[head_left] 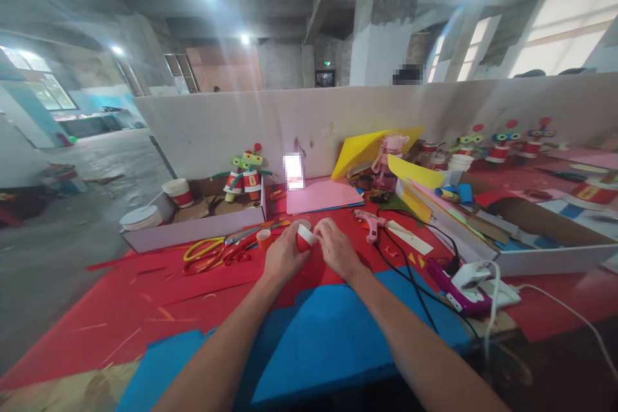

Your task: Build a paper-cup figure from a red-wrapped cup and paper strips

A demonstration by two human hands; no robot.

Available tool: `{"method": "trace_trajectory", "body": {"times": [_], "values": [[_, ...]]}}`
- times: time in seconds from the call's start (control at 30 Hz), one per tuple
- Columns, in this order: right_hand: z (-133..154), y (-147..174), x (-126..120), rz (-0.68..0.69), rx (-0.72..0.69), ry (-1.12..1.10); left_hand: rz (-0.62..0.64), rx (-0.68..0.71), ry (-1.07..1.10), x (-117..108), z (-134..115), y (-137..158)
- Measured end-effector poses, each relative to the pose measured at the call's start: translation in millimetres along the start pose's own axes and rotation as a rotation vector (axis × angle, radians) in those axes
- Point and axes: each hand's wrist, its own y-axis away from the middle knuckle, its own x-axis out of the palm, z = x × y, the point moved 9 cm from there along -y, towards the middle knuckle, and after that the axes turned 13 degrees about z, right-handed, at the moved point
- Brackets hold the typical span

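We are looking over a red-covered tabletop (91, 328), whose right side is running out of view. A white partition (217, 119) is standing behind it and hiding most of the room's lower part. A blue sheet (318, 335) is spreading beneath our forearms, which are covering some of it and leaving by the bottom edge. At right, a white box (545, 262) is holding paper scraps too jumbled for us to sort apart; at left, a shallower box (193, 232) is holding white tubs and two figures (250, 181), one partly overlapping the other. A pink sheet (323, 196) is lying beyond our hands, and near its far left corner a pixelated patch is masking something we cannot identify. A purple power strip (437, 273) is half disappearing under plugs and cables.

Our left hand (282, 252) is wrapping its grip around a red-and-white cup (303, 240), covering part of it, midway across the tabletop. Our right hand (337, 248) is hovering at the cup's right side, fingers bunching; we cannot tell whether its grip is pinching anything. A pink glue gun (373, 225) is resting to the right. Yellow-handled scissors (205, 248) are tangling with red-handled tools, and small yellow scraps (412, 259) are lying past the cables.
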Motion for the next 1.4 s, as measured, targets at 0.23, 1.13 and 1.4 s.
{"method": "trace_trajectory", "body": {"times": [0.23,1.13,1.4], "values": [[-26.6,-1.1,-14.5,-0.010,0.129,-0.333,0.040,-0.031,0.501,-1.5,18.2,-8.3],[-32.1,-0.5,17.7,0.094,0.217,-0.677,0.071,0.062,0.845,10.1,22.6,-15.0],[-21.1,1.4,21.7,0.175,0.195,-0.790,0.210,-0.045,1.164,28.7,15.4,-8.1]]}}
